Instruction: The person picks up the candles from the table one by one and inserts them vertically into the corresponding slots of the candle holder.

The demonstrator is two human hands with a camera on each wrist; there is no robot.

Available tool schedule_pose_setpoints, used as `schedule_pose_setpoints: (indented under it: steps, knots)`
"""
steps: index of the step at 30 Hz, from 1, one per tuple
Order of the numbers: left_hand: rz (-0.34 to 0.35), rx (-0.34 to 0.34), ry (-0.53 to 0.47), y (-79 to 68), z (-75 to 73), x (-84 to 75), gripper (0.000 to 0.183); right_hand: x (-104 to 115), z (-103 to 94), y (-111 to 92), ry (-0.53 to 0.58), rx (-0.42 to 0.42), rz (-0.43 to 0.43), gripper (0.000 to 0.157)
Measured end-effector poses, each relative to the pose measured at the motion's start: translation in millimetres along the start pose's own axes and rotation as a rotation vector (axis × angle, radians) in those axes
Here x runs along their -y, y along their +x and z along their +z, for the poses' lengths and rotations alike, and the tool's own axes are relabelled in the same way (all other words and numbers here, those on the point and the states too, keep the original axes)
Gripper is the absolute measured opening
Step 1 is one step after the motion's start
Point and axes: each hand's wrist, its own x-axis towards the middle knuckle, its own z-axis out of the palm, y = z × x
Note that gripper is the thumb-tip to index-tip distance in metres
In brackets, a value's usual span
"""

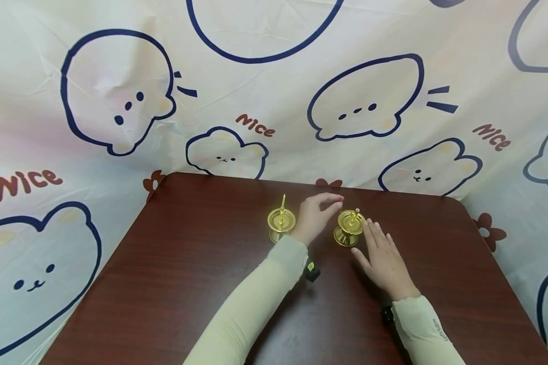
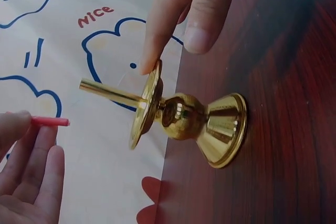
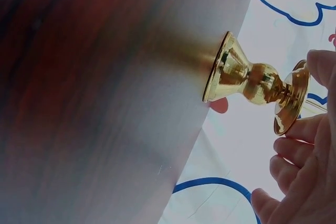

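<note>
My left hand [image 1: 316, 219] pinches a thin red stick [image 2: 52, 121] between thumb and fingertips, held to the side of the right-hand brass candlestick's top. That candlestick [image 1: 346, 237] stands upright on the table, with a round dish, a ball stem, a flared foot and a slim gold rod rising from the dish. My right hand [image 1: 385, 258] lies at its right side, fingers extended, a fingertip at the dish rim and the thumb apart. A second brass candlestick [image 1: 280, 220], with a taller thin rod, stands left of my left hand, its foot partly covered by the wrist.
The dark reddish-brown table [image 1: 182, 263] has rounded far corners. Behind and beside it hangs a pale cloth [image 1: 283, 96] printed with cartoon outlines and the word Nice. A dark wrist device [image 1: 311, 270] sits at my left cuff.
</note>
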Motion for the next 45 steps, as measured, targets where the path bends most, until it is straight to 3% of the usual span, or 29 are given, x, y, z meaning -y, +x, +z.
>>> schedule_pose_setpoints:
  steps: [18,31,45]
  knots:
    - [0.039,-0.032,-0.019,7.7,13.3,-13.2,0.015,0.3,1.9,-1.9,0.004,-0.009,0.011,0.076]
    - [0.05,-0.001,-0.034,10.7,19.8,-21.6,0.015,0.2,2.9,-1.7,0.009,-0.016,0.006,0.077]
    - [0.096,-0.003,-0.002,16.1,24.7,-18.9,0.014,2.5,0.0,-1.5,0.008,0.002,0.017,0.077]
